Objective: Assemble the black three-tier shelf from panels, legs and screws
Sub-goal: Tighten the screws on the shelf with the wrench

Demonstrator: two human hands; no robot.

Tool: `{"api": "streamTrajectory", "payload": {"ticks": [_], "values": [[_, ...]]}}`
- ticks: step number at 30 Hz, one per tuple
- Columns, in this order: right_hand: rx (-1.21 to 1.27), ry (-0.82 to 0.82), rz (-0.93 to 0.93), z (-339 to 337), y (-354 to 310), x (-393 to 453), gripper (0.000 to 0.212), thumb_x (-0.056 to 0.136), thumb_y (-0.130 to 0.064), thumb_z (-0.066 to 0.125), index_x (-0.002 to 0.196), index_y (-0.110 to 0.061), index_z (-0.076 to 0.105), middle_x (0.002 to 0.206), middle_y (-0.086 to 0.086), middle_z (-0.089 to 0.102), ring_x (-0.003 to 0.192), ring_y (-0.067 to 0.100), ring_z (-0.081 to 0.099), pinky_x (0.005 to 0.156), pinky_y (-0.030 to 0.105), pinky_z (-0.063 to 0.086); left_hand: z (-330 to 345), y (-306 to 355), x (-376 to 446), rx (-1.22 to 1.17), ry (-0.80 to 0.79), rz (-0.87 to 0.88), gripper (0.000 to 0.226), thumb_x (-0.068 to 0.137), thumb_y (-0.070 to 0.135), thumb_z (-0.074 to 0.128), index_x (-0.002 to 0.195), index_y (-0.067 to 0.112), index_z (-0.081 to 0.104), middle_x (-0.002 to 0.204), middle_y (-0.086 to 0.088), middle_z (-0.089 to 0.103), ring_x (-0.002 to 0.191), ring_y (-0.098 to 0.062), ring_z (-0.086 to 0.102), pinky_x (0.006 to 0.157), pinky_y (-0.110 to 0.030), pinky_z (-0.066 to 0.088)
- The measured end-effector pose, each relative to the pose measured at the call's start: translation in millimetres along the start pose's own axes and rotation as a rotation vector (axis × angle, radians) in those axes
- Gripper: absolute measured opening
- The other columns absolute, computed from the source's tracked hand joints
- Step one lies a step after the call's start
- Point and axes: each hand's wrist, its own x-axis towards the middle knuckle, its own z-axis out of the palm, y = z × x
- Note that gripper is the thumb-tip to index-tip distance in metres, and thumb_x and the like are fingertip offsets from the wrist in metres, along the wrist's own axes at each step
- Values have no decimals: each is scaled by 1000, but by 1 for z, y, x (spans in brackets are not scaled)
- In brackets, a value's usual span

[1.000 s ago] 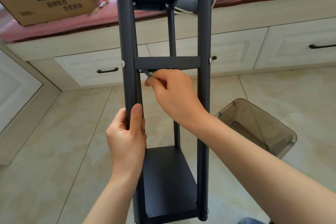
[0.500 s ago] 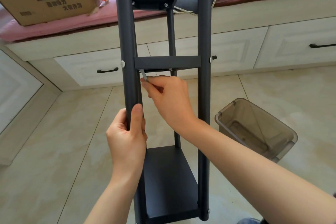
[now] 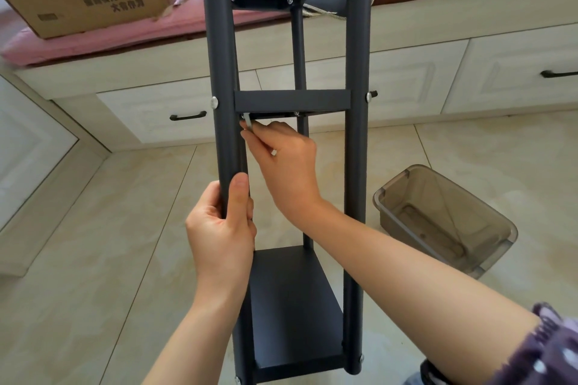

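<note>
While left hand (image 3: 223, 228) grips leg (image 3: 222, 78) (upright), right hand (image 3: 286, 162) pinches key (image 3: 248, 121).

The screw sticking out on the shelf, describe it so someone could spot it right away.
Find the black shelf frame and its middle panel. On the outer side of the right-hand leg, level with that panel, sits the screw. Unlike the flush silver screw on the left-hand leg, it juts out sideways.
</note>
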Motion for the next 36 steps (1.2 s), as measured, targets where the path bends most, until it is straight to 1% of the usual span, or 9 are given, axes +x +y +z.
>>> {"api": "streamTrajectory", "payload": {"ticks": [6, 11, 15, 19, 24, 28, 30, 33, 36], "values": [[51, -28, -12, 2, 0, 0, 7, 88, -3, 70, 89, 1, 76, 75, 9, 71, 70, 17, 64, 70, 19, 50, 0, 0, 0, -7, 4, 18, 46, 92, 49, 58, 74, 7, 51, 56, 6, 44, 44, -10, 35, 39, -24, 31], [65, -86, 67, -5, -7, 1, 12, 92, -6, 67, 84, -1, 75, 67, 4, 64, 60, 6, 49, 64, 4, 37, -2, -6, 3, -5, 11, 25, 41, 99, 40, 58, 72, 10, 51, 56, 7, 44, 44, -10, 34, 38, -24, 30], [80, -255, 188, -25, -20, -6, 16, 97, -11, 61, 89, -3, 74, 70, -5, 61, 59, 3, 52, 64, 5, 40, -7, -8, 5, 29, -1, 52, 44, 92, 55, 58, 67, 19, 53, 56, 7, 46, 47, -10, 39, 42, -24, 34], [107, -386, 323, -67, -37, -12, 21, 99, -17, 57, 91, -5, 73, 71, 7, 67, 68, 12, 56, 61, 16, 45, -13, -9, 4, 34, 4, 31, 46, 86, 64, 58, 65, 23, 54, 56, 7, 46, 48, -10, 40, 44, -26, 35], [87, -412, 372, -121, -49, -1, 21, 98, -15, 56, 87, -11, 73, 52, -13, 54, 49, 6, 46, 47, 14, 34, -18, -11, 0, 43, -1, 28, 41, 89, 61, 57, 62, 29, 53, 55, 9, 45, 47, -9, 40, 44, -25, 36], [9, -371, 383, -149, -50, 17, 23, 97, -17, 57, 80, -13, 72, 63, -10, 62, 58, 5, 53, 56, 19, 41, -24, -11, -5, 52, 1, 35, 45, 93, 58, 57, 68, 20, 55, 56, 7, 47, 50, -11, 43, 48, -33, 38], [-7, -346, 369, -154, -50, 29, 24, 97, -17, 58, 78, -11, 70, 69, -13, 59, 60, 0, 50, 57, 11, 37, -27, -11, -7, 43, -3, 34, 45, 91, 57, 56, 70, 18, 56, 56, 6, 48, 50, -11, 43, 47, -32, 38], [3, -369, 378, -152, -52, 51, 22, 96, -21, 59, 80, -11, 71, 97, -4, 53, 82, -2, 52, 70, 4, 40, -32, -10, -9, 13, -12, 33, 50, 89, 56, 57, 79, 7, 58, 56, 6, 47, 48, -10, 41, 44, -26, 36], [199, -425, 481, -145, -55, 75, 23, 95, -18, 58, 78, -12, 71, 95, 1, 65, 99, 15, 61, 87, 25, 49, -37, -8, -10, -24, -17, 21, 50, 89, 51, 58, 83, 0, 58, 57, 4, 45, 47, -9, 38, 41, -21, 33]]}}
